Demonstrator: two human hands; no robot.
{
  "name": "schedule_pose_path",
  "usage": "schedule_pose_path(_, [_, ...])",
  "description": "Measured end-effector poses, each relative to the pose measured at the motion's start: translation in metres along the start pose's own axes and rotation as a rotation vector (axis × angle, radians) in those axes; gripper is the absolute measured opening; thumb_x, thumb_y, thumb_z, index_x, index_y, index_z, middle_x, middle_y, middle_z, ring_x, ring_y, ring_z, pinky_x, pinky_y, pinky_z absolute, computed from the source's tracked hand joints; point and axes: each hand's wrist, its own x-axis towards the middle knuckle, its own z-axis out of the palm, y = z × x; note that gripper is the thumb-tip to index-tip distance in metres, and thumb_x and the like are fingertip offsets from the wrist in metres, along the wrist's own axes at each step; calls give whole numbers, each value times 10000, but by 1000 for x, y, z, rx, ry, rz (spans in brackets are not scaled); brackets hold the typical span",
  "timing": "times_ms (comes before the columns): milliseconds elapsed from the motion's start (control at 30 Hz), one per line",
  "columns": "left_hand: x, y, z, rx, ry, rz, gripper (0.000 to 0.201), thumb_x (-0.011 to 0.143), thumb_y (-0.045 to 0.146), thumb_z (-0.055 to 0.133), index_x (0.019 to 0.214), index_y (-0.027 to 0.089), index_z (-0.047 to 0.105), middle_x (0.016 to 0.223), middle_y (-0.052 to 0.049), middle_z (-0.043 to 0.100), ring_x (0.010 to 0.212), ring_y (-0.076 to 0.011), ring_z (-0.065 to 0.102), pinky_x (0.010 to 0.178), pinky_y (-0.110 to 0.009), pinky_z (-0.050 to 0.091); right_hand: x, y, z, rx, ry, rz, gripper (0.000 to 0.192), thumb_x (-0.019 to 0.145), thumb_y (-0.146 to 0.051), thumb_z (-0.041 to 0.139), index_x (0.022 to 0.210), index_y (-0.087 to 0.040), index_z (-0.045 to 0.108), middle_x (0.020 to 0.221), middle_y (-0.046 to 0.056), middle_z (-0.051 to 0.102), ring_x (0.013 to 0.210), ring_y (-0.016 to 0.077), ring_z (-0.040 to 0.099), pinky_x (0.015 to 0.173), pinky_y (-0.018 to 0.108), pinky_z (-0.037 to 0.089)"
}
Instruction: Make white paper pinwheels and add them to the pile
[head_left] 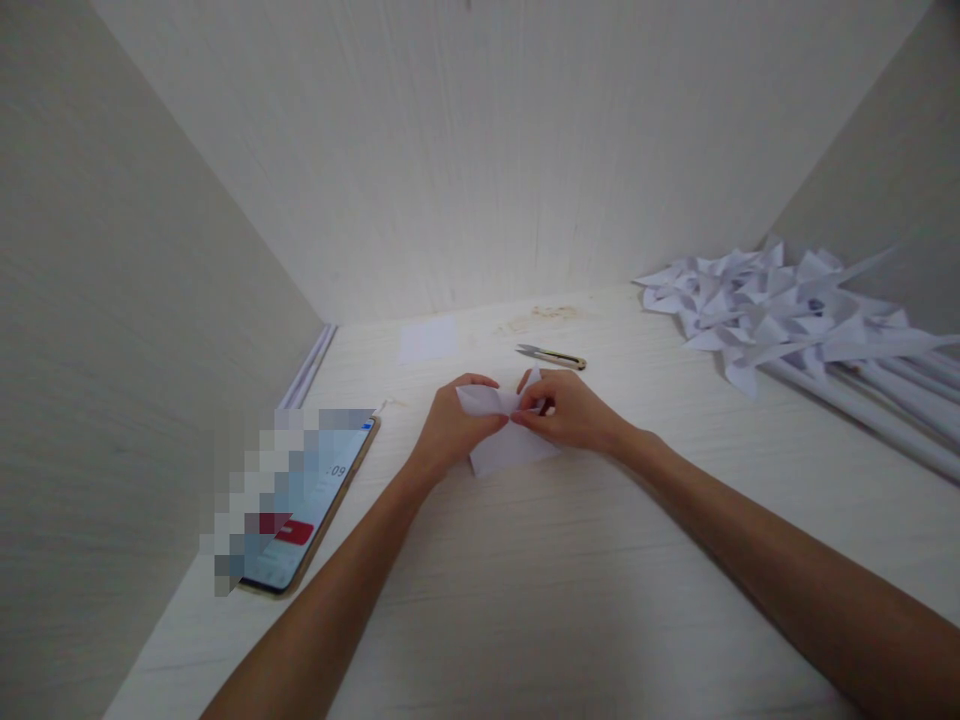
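A white sheet of paper (pixel 511 450) is between my two hands at the middle of the table, with its upper corners bent inward. My left hand (pixel 459 415) grips its left side, thumb near the centre and fingers behind. On the other side, my right hand (pixel 559 405) pinches the paper close to the centre, where a pointed corner sticks up past the fingers. The fingertips of both hands nearly meet there. Just beyond my right hand lies a pair of thread snips (pixel 553 356), blades pointing left.
White paper pinwheels (pixel 780 310) on rolled paper sticks (pixel 862 410) are heaped at the right. A flat paper piece (pixel 428 340) lies near the back wall. At the left are a phone (pixel 322 500) and thin white sticks (pixel 311 365) along the side wall.
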Motion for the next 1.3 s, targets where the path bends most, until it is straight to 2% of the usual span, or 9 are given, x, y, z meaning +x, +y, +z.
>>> schedule_pose_path(200, [2, -6, 0, -25, 40, -75, 330, 446, 130, 685, 770, 151, 623, 623, 16, 605, 577, -124, 538, 534, -239, 417, 0, 4, 4, -1, 71, 27, 116, 627, -134, 632, 522, -142, 585, 617, 8, 501, 551, 99, 470, 508, 239, 397])
schedule_pose_path(267, [4, -9, 0, -114, 114, -114, 327, 439, 150, 697, 759, 148, 624, 656, 4, 621, 607, -137, 558, 566, -257, 438, -2, 8, 7, 105, 238, 34, 38, 630, -170, 644, 639, -156, 610, 807, 42, 520, 630, 107, 501, 540, 247, 441])
schedule_pose_path(400, [10, -14, -2, -467, 293, -162, 266, 427, 163, 709, 667, 144, 595, 659, -3, 627, 616, -139, 572, 593, -265, 457, -6, 10, 15, 330, 557, 85, 230, 675, -181, 588, 898, -236, 597, 1101, 64, 435, 846, 135, 521, 656, 275, 488])
schedule_pose_path(467, [12, -13, -3, -630, 361, -183, 258, 428, 132, 702, 657, 147, 585, 666, 1, 631, 623, -129, 575, 596, -250, 456, -9, 8, 21, 450, 531, 139, 295, 653, -111, 553, 911, -247, 594, 1123, 59, 438, 908, 146, 524, 680, 278, 496])
schedule_pose_path(567, [11, -9, -2, -753, 398, -194, 251, 434, 106, 697, 655, 141, 584, 676, 3, 634, 633, -116, 571, 599, -229, 450, -11, 1, 32, 654, 331, 196, 355, 592, -47, 542, 895, -221, 603, 1095, 64, 499, 886, 151, 566, 681, 282, 506])
schedule_pose_path(667, [8, -6, 1, -800, 370, -186, 247, 432, 108, 704, 649, 129, 588, 677, -2, 636, 637, -114, 572, 598, -224, 450, -10, -8, 38, 713, 212, 206, 242, 580, -69, 582, 786, -179, 645, 880, 43, 613, 737, 134, 600, 671, 285, 505])
schedule_pose_path(867, [2, -7, 11, -715, 339, -123, 242, 447, 146, 715, 666, 127, 615, 646, 8, 632, 572, -98, 562, 553, -213, 446, -9, -15, 33, 763, 311, 289, 57, 550, -182, 685, 597, -160, 659, 562, -8, 630, 512, 97, 558, 536, 239, 470])
schedule_pose_path(1000, [1, -11, 16, -608, 344, -64, 234, 472, 176, 713, 691, 139, 641, 693, -12, 648, 613, -117, 576, 578, -232, 459, -8, -15, 30, 745, 392, 351, 113, 598, -234, 666, 541, -145, 627, 469, -27, 569, 419, 64, 480, 437, 202, 395])
schedule_pose_path(1300, [-1, -14, 21, -528, 295, -33, 231, 490, 213, 722, 698, 150, 646, 698, -18, 656, 614, -131, 587, 564, -243, 470, -7, -13, 31, 665, 429, 392, 229, 637, -287, 639, 479, -146, 553, 419, -44, 490, 385, 56, 410, 403, 199, 329])
